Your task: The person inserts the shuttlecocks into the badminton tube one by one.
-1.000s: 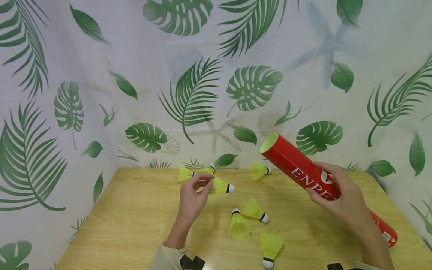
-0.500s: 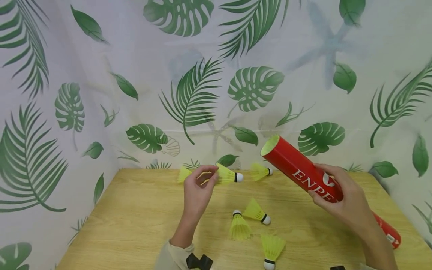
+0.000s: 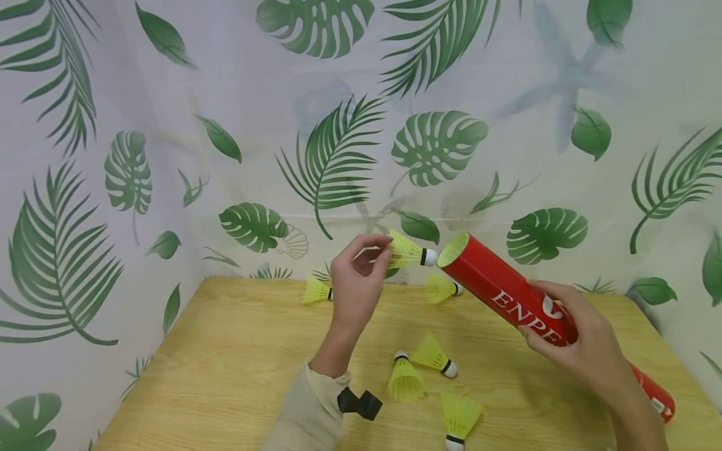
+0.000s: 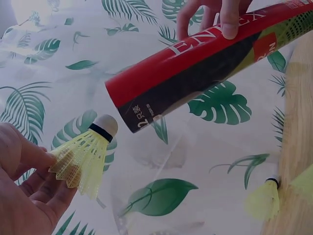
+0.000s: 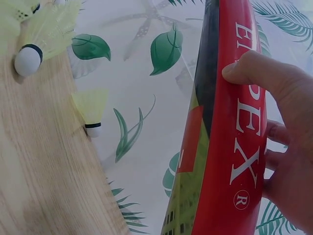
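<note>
Lay unchanged across the lower half of the head view: wooden table (image 3: 225,376), no shift against a second ago.

Held aslant above the table's 3 o'clock side: red tube (image 3: 507,300), open mouth pointing to 10 o'clock, closed end down toward 4 o'clock near the table edge. Kept much the same tilt as a second ago. Wrapped round the middle by the right hand (image 3: 586,351), thumb on top over the lettering, fingers curled underneath.

Rose clear of the table in the last second: left hand (image 3: 355,288), from low over the back edge up to the level of the tube's mouth. Pinched the skirt of the yellow shuttlecock (image 3: 408,252) between thumb and fingertips, white cork pointing to 3 o'clock.

Carried up with that hand: the shuttlecock, off the table and in the air at 9 o'clock of the mouth, cork just beside the rim, not yet inside. Judged lined up for entry cork first, with only a short gap left to close.

Left on the table, unmoved: five loose shuttlecocks (image 3: 431,357), two near the back edge, three at 6 o'clock of the held one.
</note>
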Demonstrator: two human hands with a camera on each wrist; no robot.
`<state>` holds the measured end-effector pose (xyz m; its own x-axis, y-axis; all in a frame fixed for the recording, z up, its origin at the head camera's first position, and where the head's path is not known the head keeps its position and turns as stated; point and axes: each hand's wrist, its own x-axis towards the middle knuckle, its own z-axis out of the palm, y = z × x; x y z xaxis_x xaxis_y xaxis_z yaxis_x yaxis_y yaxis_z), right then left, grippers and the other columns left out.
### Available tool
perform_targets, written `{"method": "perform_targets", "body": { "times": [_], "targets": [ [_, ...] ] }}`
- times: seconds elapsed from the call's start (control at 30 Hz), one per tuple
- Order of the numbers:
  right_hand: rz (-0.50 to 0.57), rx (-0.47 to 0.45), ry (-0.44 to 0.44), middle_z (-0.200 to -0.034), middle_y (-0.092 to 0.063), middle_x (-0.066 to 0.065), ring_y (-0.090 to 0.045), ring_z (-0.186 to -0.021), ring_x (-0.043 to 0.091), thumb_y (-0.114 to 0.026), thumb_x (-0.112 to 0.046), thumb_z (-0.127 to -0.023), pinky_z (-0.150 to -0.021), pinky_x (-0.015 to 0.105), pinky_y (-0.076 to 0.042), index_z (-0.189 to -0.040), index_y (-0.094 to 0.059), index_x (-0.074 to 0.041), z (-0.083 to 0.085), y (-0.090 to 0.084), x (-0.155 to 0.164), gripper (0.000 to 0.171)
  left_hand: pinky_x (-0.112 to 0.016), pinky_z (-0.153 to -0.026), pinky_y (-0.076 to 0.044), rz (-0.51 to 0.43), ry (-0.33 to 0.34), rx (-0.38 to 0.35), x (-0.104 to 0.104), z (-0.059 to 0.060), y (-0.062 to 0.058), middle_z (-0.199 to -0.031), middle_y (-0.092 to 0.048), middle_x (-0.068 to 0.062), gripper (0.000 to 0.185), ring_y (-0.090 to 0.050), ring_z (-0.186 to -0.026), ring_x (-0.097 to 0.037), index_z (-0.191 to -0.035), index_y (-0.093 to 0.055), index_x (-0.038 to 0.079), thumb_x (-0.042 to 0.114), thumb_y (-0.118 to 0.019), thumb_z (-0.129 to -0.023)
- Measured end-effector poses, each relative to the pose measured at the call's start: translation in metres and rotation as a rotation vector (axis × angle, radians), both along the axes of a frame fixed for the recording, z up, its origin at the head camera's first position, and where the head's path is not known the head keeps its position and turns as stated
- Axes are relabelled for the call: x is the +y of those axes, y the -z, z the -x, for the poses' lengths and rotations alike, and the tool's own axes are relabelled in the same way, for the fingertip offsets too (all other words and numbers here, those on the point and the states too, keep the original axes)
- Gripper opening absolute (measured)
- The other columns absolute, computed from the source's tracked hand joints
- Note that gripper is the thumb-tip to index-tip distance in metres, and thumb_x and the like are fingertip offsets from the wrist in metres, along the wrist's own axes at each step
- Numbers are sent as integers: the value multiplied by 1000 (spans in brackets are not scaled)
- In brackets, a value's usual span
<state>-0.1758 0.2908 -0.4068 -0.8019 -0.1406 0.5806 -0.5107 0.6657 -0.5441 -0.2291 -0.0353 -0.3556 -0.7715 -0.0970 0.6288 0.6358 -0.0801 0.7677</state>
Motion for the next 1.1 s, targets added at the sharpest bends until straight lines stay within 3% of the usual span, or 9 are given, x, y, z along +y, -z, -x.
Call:
{"method": "perform_targets", "body": {
  "times": [0.23, 0.47, 0.7, 0.83, 1.1],
  "targets": [
    [6, -15, 11, -132, -58, 5, -49, -108, -3, -89, 4, -71, -81, 3, -43, -148, -53, -18, -2, -2, -1, 87, -34, -78, -61, 28, 0, 36, 12, 7, -10, -102, -68, -20, 14, -72, -89, -35, -106, -71, -7, -11, -66, -93],
    [6, -6, 4, -132, -57, -2, -50, -109, -3, -89, 5, -71, -81, 3, -42, -147, -54, -17, -1, -1, -1, 87, -33, -77, -62, 131, -31, 83, 27, 10, -10, -104, -71, -16, 15, -73, -92, -27, -108, -71, -3, -8, -67, -94],
    [4, -2, -8, -132, -59, 7, -48, -109, -4, -90, 4, -70, -80, 4, -43, -147, -55, -17, -2, -1, -2, 88, -30, -84, -60, 262, -17, 106, 40, 9, -9, -106, -71, -11, 15, -71, -97, -20, -109, -72, 1, -4, -68, -96],
    [-18, 11, -12, -133, -58, 6, -48, -109, -2, -90, 5, -70, -80, 3, -43, -147, -54, -17, -1, -1, -3, 88, -27, -84, -59, 316, -29, 115, 44, 8, -9, -107, -72, -9, 14, -71, -98, -17, -109, -72, 3, -2, -68, -96],
    [-26, -5, -3, -134, -57, 5, -47, -111, -2, -89, 5, -70, -80, 3, -43, -148, -53, -19, -2, -2, -2, 89, -22, -82, -58, 330, 70, 65, 49, 5, -8, -109, -72, -9, 15, -72, -97, -12, -111, -71, 1, -3, -66, -98]
  ]
}}
